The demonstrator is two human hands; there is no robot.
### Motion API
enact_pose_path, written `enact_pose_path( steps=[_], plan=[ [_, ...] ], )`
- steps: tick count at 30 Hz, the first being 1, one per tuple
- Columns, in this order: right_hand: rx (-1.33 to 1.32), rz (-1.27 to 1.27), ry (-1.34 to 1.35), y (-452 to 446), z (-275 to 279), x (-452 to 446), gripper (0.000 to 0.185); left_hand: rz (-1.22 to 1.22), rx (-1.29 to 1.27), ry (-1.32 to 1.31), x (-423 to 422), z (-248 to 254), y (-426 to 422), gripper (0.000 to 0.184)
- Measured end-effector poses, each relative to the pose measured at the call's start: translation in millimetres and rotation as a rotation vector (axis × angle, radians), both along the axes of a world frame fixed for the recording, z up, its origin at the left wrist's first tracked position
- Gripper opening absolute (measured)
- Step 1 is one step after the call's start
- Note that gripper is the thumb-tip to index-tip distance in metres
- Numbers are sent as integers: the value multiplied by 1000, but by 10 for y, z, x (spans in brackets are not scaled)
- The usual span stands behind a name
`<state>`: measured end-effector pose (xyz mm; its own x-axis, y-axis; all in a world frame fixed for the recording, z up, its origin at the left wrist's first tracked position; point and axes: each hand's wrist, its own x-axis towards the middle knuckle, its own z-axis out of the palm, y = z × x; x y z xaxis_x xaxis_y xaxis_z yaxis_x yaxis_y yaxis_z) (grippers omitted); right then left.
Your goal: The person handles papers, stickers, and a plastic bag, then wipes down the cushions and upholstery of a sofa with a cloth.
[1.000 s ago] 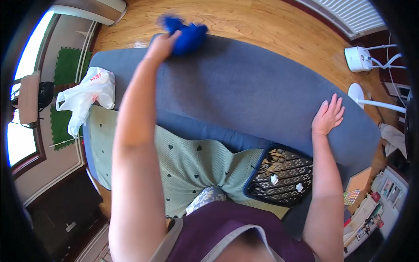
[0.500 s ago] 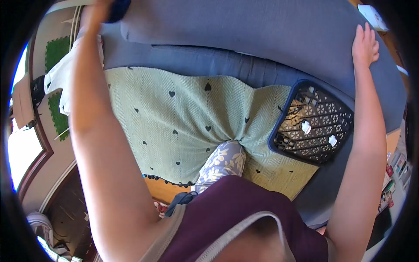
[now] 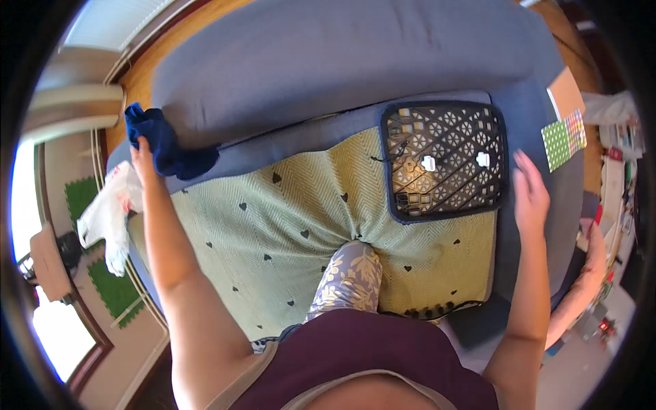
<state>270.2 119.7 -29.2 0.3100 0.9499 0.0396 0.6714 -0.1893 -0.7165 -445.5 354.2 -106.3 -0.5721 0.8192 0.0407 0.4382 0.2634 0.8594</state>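
Note:
My left hand [image 3: 143,162] is closed on a dark blue cloth [image 3: 160,140], which hangs bunched over the left end of the sofa seat. Its full shape cannot be made out. My right hand [image 3: 531,195] holds nothing; its fingers are stretched out just right of a black latticed panel [image 3: 447,184] and apart from it. That panel has a dark rim and two white pieces on it, and lies on a green throw [image 3: 307,205] with dark hearts. My knee presses into the throw.
A grey sofa backrest [image 3: 342,61] runs across the far side. Beside my left arm is a white plastic bag [image 3: 113,212]. A green dotted card or cloth [image 3: 564,143] lies on the right armrest. Cluttered shelves [image 3: 618,198] stand at the far right.
My left hand has come down and nearer with the blue cloth. My right hand has come off the sofa's right side and drawn back towards the panel. The view has shifted.

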Motion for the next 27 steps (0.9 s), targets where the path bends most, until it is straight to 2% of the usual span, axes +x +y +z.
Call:
enact_pose_path(
  steps=[2,3,5,6,7,9,10,12,13,15,16,17,19,21,22,23,24,25,26,27],
  plan=[
    [21,-317,66,-751,-97,240,29,-130,34,729,56,-738,263,46],
    [20,-398,54,-1087,-257,306,28,-98,91,1091,94,-1092,387,48],
    [-28,-561,133,-1751,-731,325,27,-43,85,1039,1630,-551,101,42],
    [24,-592,261,-2099,-1164,387,27,-124,158,1079,2080,-499,73,39],
    [-20,-625,222,-2306,-1435,317,27,-206,228,1119,2527,-451,46,37],
    [-59,-677,308,-2436,-1933,210,27,-326,337,907,3496,-273,68,30],
    [-53,-675,335,-2410,-2102,193,27,-497,390,934,3988,-229,36,34],
    [-16,-550,-13,-2195,-2399,215,27,-707,457,935,5037,-118,-162,27],
    [-5,-540,4,-2101,-2499,236,27,-880,423,959,5423,-169,-167,26],
    [5,-441,-520,-1918,-2630,361,28,-1135,574,1118,5890,-307,-251,31],
    [56,-411,-637,-1876,-2681,383,30,-1156,614,1254,5875,-319,-233,32],
    [67,-403,-623,-1866,-2712,394,30,-1174,639,1398,5781,-346,-217,34],
    [94,-361,-716,-1916,-2787,403,31,-1233,653,1469,5153,-276,-131,39],
    [60,-395,-697,-1969,-2852,377,31,-1246,452,1410,4376,-198,-133,45],
    [67,-396,-703,-1971,-2856,355,31,-1167,312,1407,3977,-69,-218,52],
    [82,-393,-719,-1959,-2873,377,32,-1096,319,1396,3472,-69,-198,57],
    [78,-392,-703,-1983,-2927,392,32,-990,251,1477,3021,18,-251,42],
    [86,-393,-700,-1966,-2944,403,32,-963,304,1236,2565,66,-218,37],
    [95,-397,-692,-1958,-2939,386,32,-767,207,1300,2064,30,-188,31],
    [104,-398,-686,-1958,-2927,386,33,-826,348,1318,1635,82,-149,27]
  ],
)
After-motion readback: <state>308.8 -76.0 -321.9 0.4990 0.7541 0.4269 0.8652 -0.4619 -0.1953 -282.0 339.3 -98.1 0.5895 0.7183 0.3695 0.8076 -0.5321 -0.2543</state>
